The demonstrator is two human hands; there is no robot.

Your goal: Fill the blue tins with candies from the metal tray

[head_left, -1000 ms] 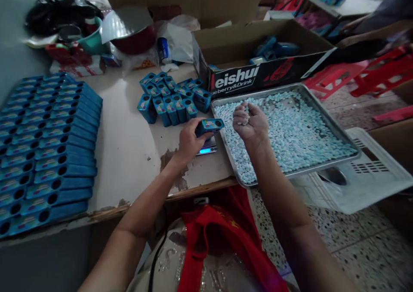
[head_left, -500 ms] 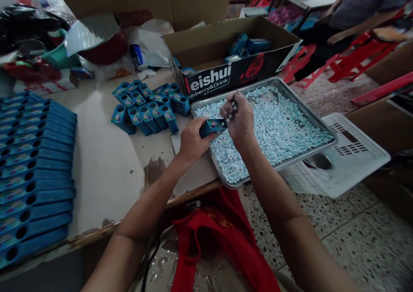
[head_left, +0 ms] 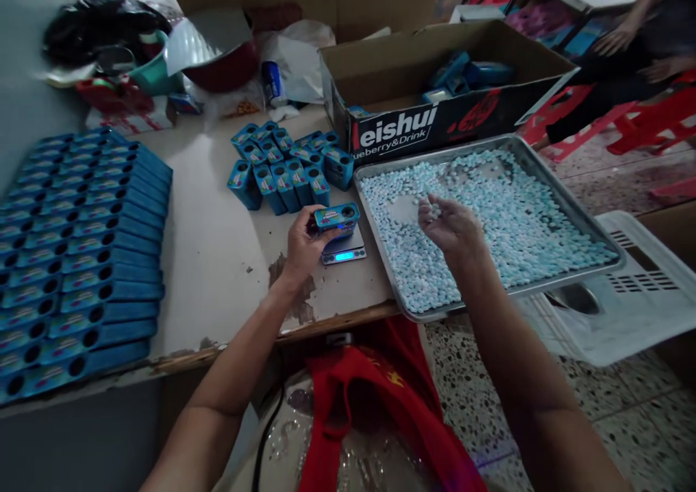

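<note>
At upper left, a black plastic bag (head_left: pixel 98 32) lies beside a teal bowl (head_left: pixel 157 76), with a dark red bowl (head_left: pixel 231 68) and blue can (head_left: pixel 273 84) farther right. At right, red stools (head_left: pixel 647 131) stand on speckled flooring (head_left: pixel 470 387).

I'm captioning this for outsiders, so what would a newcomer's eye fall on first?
Probably the metal tray spread with pale blue pieces, below the right hand. Next, the rows of blue boxes at far left, then the lit scale display, in front of the box in the left hand.

Smooth metal tray (head_left: pixel 403 208), matt cardboard carton (head_left: pixel 446 119), rough wooden table edge (head_left: pixel 326 325).
</note>
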